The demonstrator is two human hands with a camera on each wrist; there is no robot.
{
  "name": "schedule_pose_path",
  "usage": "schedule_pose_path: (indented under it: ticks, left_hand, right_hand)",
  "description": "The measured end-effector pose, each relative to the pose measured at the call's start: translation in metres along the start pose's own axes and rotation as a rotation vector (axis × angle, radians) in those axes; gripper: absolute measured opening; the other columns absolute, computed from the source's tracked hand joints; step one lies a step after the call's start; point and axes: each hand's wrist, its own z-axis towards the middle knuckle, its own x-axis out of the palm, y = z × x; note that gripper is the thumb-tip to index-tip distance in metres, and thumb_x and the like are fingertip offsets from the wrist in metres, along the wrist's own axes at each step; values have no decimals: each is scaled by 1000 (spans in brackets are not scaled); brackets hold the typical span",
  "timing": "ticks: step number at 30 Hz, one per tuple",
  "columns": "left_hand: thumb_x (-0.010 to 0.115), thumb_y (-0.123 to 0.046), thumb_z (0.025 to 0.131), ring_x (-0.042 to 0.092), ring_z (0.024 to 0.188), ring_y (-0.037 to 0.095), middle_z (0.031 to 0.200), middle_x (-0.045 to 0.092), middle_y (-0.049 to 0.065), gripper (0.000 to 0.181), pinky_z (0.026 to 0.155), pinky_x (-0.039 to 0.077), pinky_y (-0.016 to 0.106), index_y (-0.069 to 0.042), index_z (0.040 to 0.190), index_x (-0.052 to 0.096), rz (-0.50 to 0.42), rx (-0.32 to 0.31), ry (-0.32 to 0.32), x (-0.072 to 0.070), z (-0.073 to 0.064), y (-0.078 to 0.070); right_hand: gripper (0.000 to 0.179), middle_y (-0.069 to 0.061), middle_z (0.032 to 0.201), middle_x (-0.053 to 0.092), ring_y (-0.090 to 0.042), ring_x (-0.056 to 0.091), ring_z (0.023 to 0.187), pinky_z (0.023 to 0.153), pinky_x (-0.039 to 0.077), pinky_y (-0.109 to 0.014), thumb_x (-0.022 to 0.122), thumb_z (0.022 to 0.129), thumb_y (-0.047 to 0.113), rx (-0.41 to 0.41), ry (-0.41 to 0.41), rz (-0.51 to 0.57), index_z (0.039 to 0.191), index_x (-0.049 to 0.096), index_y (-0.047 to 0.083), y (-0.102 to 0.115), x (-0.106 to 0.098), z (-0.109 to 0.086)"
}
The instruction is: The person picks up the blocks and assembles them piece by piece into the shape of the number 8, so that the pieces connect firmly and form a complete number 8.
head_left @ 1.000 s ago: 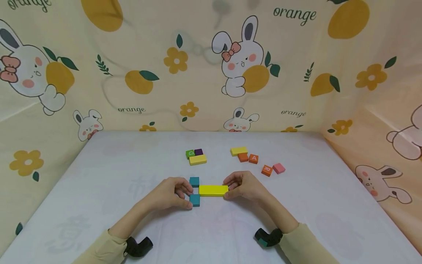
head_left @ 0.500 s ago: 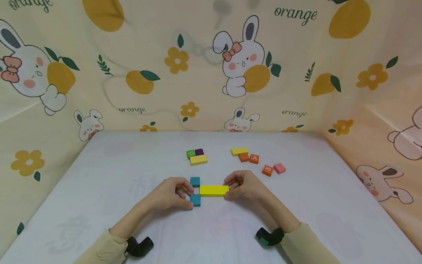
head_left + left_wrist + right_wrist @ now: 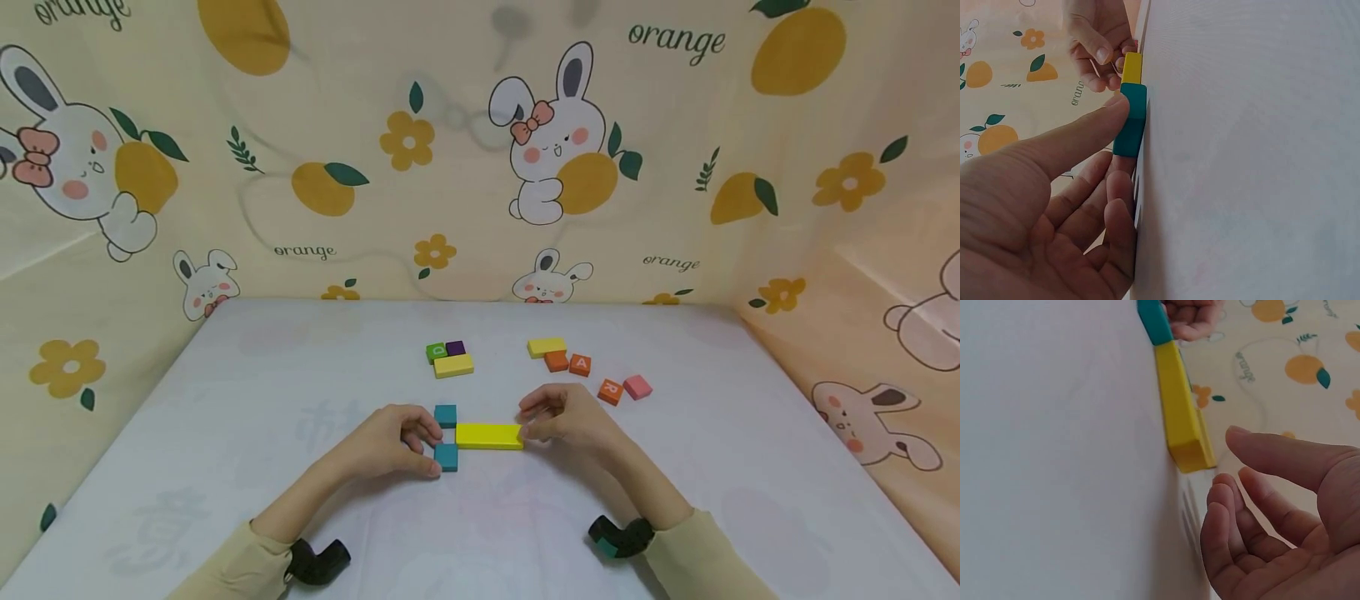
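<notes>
My left hand (image 3: 393, 442) is at the left of two teal blocks. Its thumb and bent fingers pinch the near teal block (image 3: 447, 457); in the left wrist view the thumb lies against the teal block (image 3: 1132, 122). A far teal block (image 3: 446, 416) lies just behind, with a gap between the two. A long yellow block (image 3: 489, 437) reaches rightward from the teal pair. Past its right end is my right hand (image 3: 566, 417), fingers loosely bent and holding nothing. The right wrist view shows space between the fingers and the yellow block (image 3: 1179, 406).
Farther back lie a green letter block (image 3: 436, 353), a purple block (image 3: 455, 347) and a pale yellow block (image 3: 453, 366). To their right are another yellow block (image 3: 547, 347), several orange blocks (image 3: 580, 364) and a pink block (image 3: 637, 387). A patterned cloth (image 3: 450, 192) stands behind the white table (image 3: 337, 350).
My right hand has let go of the yellow block's right end and moved slightly right and back. The left hand and the blocks stay as they were; the head view has shifted slightly.
</notes>
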Motion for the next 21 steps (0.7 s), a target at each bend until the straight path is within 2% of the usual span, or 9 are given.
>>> schedule_pose_path:
  ticks: [5, 9, 12, 16, 21]
  left_hand:
    - [89, -28, 74, 58, 84, 21, 94, 67, -4, 40, 75, 50, 34, -14, 103, 67, 1, 3, -2, 0, -1, 0]
    - [89, -27, 74, 58, 84, 21, 95, 67, -4, 39, 74, 50, 34, -14, 104, 67, -2, 7, -3, -1, -1, 1]
    - [89, -27, 74, 58, 84, 21, 95, 67, -4, 39, 75, 49, 34, -14, 104, 66, -4, 1, 2, -2, -1, 1]
    - [89, -27, 74, 58, 84, 21, 95, 68, -4, 40, 75, 49, 34, -14, 104, 66, -11, 1, 7, -2, 0, 0]
    - [88, -26, 74, 58, 85, 22, 96, 68, -4, 39, 75, 49, 34, -13, 104, 67, -10, 3, 7, -1, -1, -1]
  right_hand:
    - [31, -9, 101, 69, -28, 63, 85, 74, 53, -36, 79, 84, 11, 37, -78, 26, 111, 68, 2, 4, -13, -1]
    - [35, -11, 103, 69, -25, 62, 88, 75, 50, -34, 79, 83, 11, 5, -147, 45, 113, 66, -2, 8, -33, -2]
    - [38, -12, 103, 70, -20, 60, 86, 70, 49, -31, 80, 83, 12, -36, -195, 43, 113, 65, -4, 7, -52, -3]
    - [40, -12, 100, 70, -21, 59, 81, 63, 49, -31, 82, 82, 17, -76, -251, -48, 113, 66, -3, 1, -84, -7]
    - [37, -17, 108, 67, -26, 61, 89, 68, 54, -33, 81, 84, 19, -111, -252, -226, 114, 66, 3, -12, -125, -14]
